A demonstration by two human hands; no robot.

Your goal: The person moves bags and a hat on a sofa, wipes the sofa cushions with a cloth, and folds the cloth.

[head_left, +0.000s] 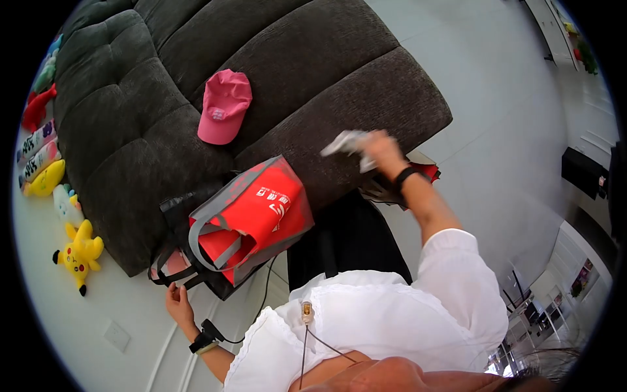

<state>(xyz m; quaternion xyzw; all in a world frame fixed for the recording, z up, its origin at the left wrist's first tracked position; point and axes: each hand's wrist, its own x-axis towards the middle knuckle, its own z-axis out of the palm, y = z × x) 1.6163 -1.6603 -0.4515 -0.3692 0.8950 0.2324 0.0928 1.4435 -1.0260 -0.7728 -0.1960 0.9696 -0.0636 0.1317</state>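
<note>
In the head view, my right hand [384, 155] is closed on a crumpled white cloth or tissue [346, 142], smeared by motion, above the edge of the dark grey sofa [366, 85]. My left hand [177, 302] pinches the strap of a black bag [222, 284] at the sofa's near left corner. Lying tilted between my hands is a red tote bag [261, 202] with grey trim and handles, partly covering the black bag. A pink cap [225, 108] rests on the seat behind it.
Plush toys, including a yellow one [81, 251], line the wall side at the left. Beside my right forearm, another bag [385, 189] with red parts is partly hidden. A wall plate [117, 335] shows at lower left. Pale floor [496, 130] extends to the right.
</note>
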